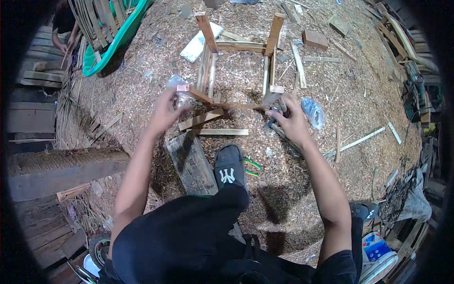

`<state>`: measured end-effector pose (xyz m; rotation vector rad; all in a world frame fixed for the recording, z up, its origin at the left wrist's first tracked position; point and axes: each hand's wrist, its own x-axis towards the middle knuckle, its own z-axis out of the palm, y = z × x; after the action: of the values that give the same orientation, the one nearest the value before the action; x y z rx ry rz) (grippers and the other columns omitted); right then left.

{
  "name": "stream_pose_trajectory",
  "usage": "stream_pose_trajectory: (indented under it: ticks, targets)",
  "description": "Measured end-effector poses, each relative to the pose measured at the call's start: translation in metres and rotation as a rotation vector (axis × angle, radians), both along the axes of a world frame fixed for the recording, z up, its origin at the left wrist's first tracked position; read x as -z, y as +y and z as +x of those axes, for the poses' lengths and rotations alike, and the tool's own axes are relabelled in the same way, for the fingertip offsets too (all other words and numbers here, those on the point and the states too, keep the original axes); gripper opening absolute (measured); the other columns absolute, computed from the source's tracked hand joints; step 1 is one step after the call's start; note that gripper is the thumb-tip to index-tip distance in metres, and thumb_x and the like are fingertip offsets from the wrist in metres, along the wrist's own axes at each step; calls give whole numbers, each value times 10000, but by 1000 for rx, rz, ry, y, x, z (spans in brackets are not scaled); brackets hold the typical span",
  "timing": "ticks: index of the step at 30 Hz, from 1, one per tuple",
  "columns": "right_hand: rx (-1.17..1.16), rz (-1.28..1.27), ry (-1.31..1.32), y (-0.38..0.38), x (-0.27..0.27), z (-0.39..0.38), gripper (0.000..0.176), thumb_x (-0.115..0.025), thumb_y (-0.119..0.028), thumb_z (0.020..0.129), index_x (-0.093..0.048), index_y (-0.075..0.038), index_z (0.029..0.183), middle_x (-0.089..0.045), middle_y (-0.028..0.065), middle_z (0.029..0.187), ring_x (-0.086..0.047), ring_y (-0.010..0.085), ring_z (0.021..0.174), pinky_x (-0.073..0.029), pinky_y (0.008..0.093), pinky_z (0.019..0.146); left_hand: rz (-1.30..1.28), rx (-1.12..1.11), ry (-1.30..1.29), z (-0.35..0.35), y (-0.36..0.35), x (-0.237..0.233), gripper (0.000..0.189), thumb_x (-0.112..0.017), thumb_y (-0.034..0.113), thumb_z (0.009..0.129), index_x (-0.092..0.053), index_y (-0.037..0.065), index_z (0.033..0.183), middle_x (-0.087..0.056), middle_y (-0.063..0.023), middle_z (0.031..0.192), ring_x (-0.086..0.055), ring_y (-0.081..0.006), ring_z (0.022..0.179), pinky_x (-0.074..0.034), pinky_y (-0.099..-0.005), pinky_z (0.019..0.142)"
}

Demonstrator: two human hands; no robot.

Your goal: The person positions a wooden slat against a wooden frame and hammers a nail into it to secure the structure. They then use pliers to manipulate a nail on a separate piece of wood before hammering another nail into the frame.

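left hand (165, 112), right hand (294, 123) at near legs (201, 95) of wooden frame (241, 46)

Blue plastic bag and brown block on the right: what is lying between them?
In the head view, a pale wood strip lies there on the wood chips, nearer the brown block than the plastic bag.

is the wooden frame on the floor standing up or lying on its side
Standing up: the wooden frame's four posts point up toward the camera, and the rails joining them sit lower down.
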<state>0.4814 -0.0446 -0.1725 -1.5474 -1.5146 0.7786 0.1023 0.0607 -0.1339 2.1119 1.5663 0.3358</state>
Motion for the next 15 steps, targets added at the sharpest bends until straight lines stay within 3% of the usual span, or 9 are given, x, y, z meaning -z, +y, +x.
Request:
stream_pose_trajectory:
  ticks: [3, 5, 6, 7, 10, 11, 12, 14, 15]
  targets:
    - [26, 53, -75, 13, 23, -4, 374, -785, -154, 852, -671, -5, 1175, -657, 153, 1115, -629, 293, 1032, -485, 396, 895, 1, 221, -126, 2, -7, 54, 527, -790, 243, 847, -619, 82, 1319, -543, -176, 1407, -520, -329, 1313, -432, -430, 1059]
    - [84, -115, 22, 15, 16, -8, 274, -733, -137, 907, -688, -18, 1151, -713, 119, 928, -654, 237, 854, -500, 361, 820, 32, 204, -223, 1, 7, 83, 466, -770, 192, 860, -627, 61, 1284, -550, -183, 1362, -534, -332, 1280, -444, -417, 1042]
    - [89, -115, 19, 15, 14, -10, 274, -733, -137, 907, -688, -18, 1151, -713, 119, 928, -654, 237, 854, -500, 361, 820, 68, 190, -320, 1, 15, 93, 406, -750, 141, 874, -635, 39, 1249, -557, -190, 1317, -547, -335, 1247, -455, -403, 1025]
    - [119, -65, 74, 16, 12, -10, 260, -731, -133, 912, -686, -5, 1133, -719, 101, 905, -640, 205, 816, -501, 353, 792, 191, 210, -396, 13, 15, 84, 304, -694, 54, 897, -632, 2, 1190, -563, -172, 1243, -575, -337, 1169, -467, -375, 992]
    - [190, 35, 137, 19, -25, -3, 232, -725, -126, 921, -686, 17, 1100, -720, 74, 878, -616, 151, 783, -499, 335, 752, 317, 180, -426, 39, 20, 52, 298, -691, 25, 884, -623, -7, 1173, -564, -163, 1233, -576, -330, 1168, -461, -364, 989]
    - [226, 80, 151, 19, -45, 0, 219, -721, -121, 926, -687, 25, 1085, -716, 65, 873, -606, 129, 788, -497, 325, 741, 469, 230, -447, 55, 17, 25, 213, -634, 78, 956, -615, -12, 1148, -609, -125, 1148, -605, -280, 1112, -461, -347, 973]
    - [264, 99, 207, 21, -59, 3, 213, -714, -146, 942, -692, 39, 1044, -692, 48, 834, -587, 104, 742, -482, 286, 676, 463, 234, -452, 67, 14, 7, 213, -634, 78, 956, -615, -12, 1148, -609, -125, 1148, -605, -280, 1112, -461, -347, 973]
    - [364, 61, 185, 22, -94, 9, 215, -712, -184, 949, -702, 29, 980, -644, 17, 737, -544, 66, 670, -436, 254, 595, 83, 58, -689, 86, 12, -17, 255, -494, 160, 1045, -634, -5, 1181, -682, -113, 1063, -649, -240, 976, -487, -326, 886]
    - [395, 48, 186, 23, -102, 15, 224, -715, -201, 947, -702, 23, 940, -619, 1, 697, -523, 55, 635, -409, 254, 559, 38, 10, -650, 92, 14, -21, 375, -396, 271, 1089, -645, -1, 1151, -698, -72, 957, -663, -173, 890, -509, -303, 837]
